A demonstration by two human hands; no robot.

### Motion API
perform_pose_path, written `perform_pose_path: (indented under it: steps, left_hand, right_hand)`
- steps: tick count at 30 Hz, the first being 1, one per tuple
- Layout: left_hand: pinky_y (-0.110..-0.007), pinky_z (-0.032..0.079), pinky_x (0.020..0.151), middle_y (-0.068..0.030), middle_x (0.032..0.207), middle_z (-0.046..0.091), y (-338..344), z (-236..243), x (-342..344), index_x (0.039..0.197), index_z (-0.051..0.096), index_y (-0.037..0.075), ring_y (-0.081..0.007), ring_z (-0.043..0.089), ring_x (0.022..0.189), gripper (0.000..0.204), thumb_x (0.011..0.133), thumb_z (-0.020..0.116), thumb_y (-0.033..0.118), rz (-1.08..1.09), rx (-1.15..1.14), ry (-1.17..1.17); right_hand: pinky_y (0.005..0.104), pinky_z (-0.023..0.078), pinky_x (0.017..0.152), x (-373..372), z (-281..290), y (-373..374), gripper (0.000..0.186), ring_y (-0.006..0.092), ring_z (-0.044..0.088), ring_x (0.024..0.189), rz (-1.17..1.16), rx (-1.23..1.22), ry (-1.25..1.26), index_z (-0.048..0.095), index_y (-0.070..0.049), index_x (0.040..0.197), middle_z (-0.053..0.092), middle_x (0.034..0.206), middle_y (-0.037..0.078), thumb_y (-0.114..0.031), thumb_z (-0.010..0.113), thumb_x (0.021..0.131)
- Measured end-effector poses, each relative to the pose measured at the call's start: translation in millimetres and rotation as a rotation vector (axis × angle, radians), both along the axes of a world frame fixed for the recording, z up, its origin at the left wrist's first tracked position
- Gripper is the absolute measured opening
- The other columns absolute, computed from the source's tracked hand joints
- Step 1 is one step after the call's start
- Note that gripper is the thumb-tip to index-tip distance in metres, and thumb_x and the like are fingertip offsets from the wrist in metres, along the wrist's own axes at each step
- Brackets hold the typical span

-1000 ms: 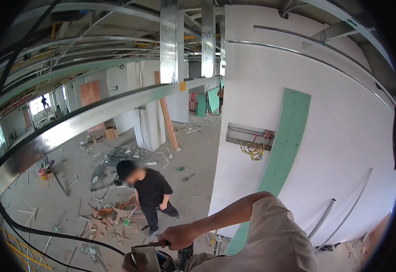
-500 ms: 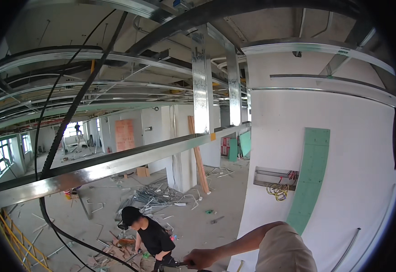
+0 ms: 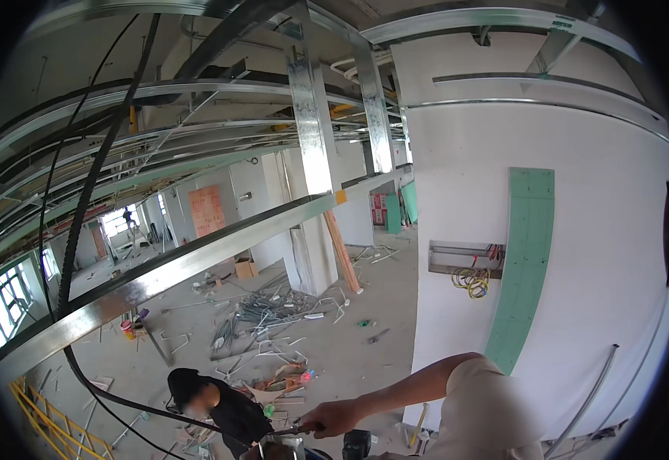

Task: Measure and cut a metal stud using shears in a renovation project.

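My right hand is closed around a dark-handled metal hand tool at the bottom centre. The tool reaches a short silver metal piece; whether it grips it I cannot tell. A sliver of what appears to be my left hand shows at the lower edge beside that piece, its fingers mostly hidden. A black tool body sits just right of these.
A co-worker in black stands below left. A long metal beam crosses ahead, with upright studs and hanging black cables. A white wall bears a green board. Offcuts litter the floor.
The view tilted up, bringing in more ceiling framework, then dipped slightly. The co-worker has shifted lower and leftward in view. My right hand stays closed on the tool, now slightly lower and further right.
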State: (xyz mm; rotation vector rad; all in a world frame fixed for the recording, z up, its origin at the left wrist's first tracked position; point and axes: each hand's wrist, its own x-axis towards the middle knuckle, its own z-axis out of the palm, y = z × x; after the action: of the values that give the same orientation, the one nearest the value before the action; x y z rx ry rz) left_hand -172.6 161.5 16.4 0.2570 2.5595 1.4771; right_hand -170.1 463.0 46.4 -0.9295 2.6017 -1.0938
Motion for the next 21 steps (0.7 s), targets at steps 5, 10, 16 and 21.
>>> perform_pose_path:
  steps: [5, 10, 16, 21]
  left_hand:
    - [-0.041, 0.054, 0.089, -0.0129, 0.102, 0.076, -14, -6, -5, 0.119, 0.074, 0.002, -0.0314, 0.069, 0.093, 0.037, 0.102, 0.069, 0.034, -0.108, 0.199, -0.042]
    - [-0.040, 0.055, 0.094, -0.0124, 0.106, 0.077, -31, -15, -7, 0.125, 0.074, 0.003, -0.0334, 0.071, 0.094, 0.035, 0.102, 0.072, 0.030, -0.229, 0.432, -0.083]
    - [-0.039, 0.056, 0.095, -0.0124, 0.105, 0.078, -21, -4, -22, 0.124, 0.075, 0.003, -0.0337, 0.073, 0.093, 0.032, 0.102, 0.072, 0.026, -0.331, 0.735, 0.104]
    - [-0.035, 0.057, 0.083, -0.0129, 0.095, 0.077, -23, 6, 14, 0.108, 0.076, -0.002, -0.0268, 0.071, 0.085, 0.022, 0.101, 0.066, 0.016, -0.273, 0.754, 0.082]
  right_hand:
    - [0.0398, 0.045, 0.066, -15, 33, 2, 0.008, 0.0288, 0.054, 0.067, 0.050, 0.069, 0.089, 0.059, -0.007, 0.095, 0.064, 0.077, 0.008, -0.007, 0.065, 0.090]
    - [0.0415, 0.045, 0.065, -6, 87, -3, 0.008, 0.0313, 0.055, 0.066, 0.088, 0.084, 0.325, 0.060, -0.007, 0.093, 0.065, 0.078, 0.009, -0.007, 0.065, 0.088]
    - [0.0393, 0.046, 0.067, -1, 105, -6, 0.011, 0.0309, 0.054, 0.071, 0.219, 0.097, 0.530, 0.064, -0.006, 0.103, 0.066, 0.091, 0.011, -0.006, 0.063, 0.092]
    - [0.0391, 0.048, 0.070, 15, 105, -1, 0.019, 0.0286, 0.057, 0.072, 0.105, 0.180, 0.258, 0.066, -0.007, 0.112, 0.067, 0.089, 0.008, -0.009, 0.067, 0.093]
